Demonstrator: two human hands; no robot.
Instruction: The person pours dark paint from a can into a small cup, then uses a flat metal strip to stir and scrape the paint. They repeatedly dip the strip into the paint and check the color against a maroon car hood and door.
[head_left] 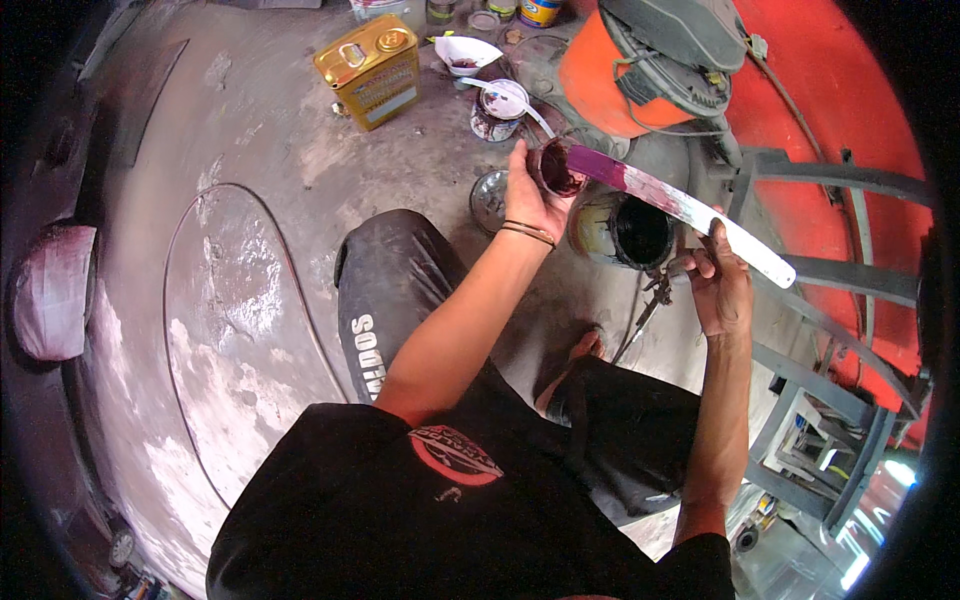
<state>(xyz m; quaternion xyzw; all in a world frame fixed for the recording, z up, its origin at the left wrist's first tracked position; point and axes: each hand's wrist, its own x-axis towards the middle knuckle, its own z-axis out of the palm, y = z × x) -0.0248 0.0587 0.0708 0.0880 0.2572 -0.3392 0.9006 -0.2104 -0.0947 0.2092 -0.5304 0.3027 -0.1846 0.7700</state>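
Note:
My left hand (537,206) is closed round a small cup (556,172) smeared inside with dark purple paint. In my right hand (724,285) is a long white mixing stick (690,208), gripped near its far-right end. Purple paint coats the stick's other end, which lies at the cup's rim. Below the stick an open paint can (594,228) shows a dark, nearly black inside. A round metal lid or tin (488,202) sits on the floor left of that can, partly hidden by my left hand and wrist.
Ahead stand a gold rectangular tin (372,72), a paint-stained pot (496,112) with a white strip across it, and a white paper funnel or cup (467,54). An orange shop vacuum (610,80) is beyond. A grey metal frame (840,275) flanks the right; a hose (168,270) curves across the floor.

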